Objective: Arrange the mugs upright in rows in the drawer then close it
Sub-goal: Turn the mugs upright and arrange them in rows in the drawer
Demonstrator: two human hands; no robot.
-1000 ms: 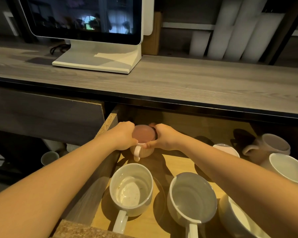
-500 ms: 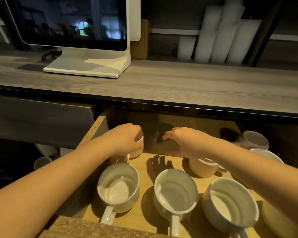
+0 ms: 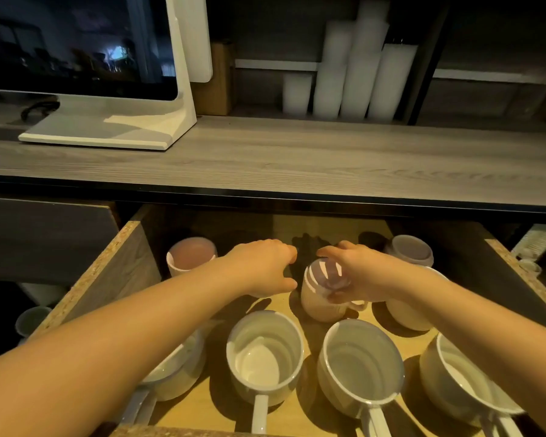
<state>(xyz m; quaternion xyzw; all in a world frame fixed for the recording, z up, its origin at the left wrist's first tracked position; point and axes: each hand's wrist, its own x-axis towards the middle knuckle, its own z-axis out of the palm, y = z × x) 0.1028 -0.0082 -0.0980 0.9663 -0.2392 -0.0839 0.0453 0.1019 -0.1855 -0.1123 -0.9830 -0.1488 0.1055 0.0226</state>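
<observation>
The wooden drawer (image 3: pixel 125 263) stands pulled out under the counter. Several white mugs stand upright in its front row, among them one (image 3: pixel 265 354) at centre and one (image 3: pixel 360 367) to its right, handles toward me. At the back left a pinkish mug (image 3: pixel 191 257) stands upright by itself. My right hand (image 3: pixel 356 272) grips the rim of a cream mug (image 3: pixel 320 298) in the back row's middle. My left hand (image 3: pixel 262 266) hovers just left of that mug, fingers loosely curled, holding nothing. Two more mugs (image 3: pixel 410 253) sit at the back right, partly behind my right arm.
A grey wood counter (image 3: pixel 297 159) overhangs the drawer's back. On it stand a white-based screen (image 3: pixel 108 130) and stacks of white cups (image 3: pixel 350 74). More cups (image 3: pixel 32 320) sit on a low shelf left of the drawer.
My left hand let go of the pinkish mug at the back left and moved right. My right hand took hold of the cream mug in the middle. The view shifted left.
</observation>
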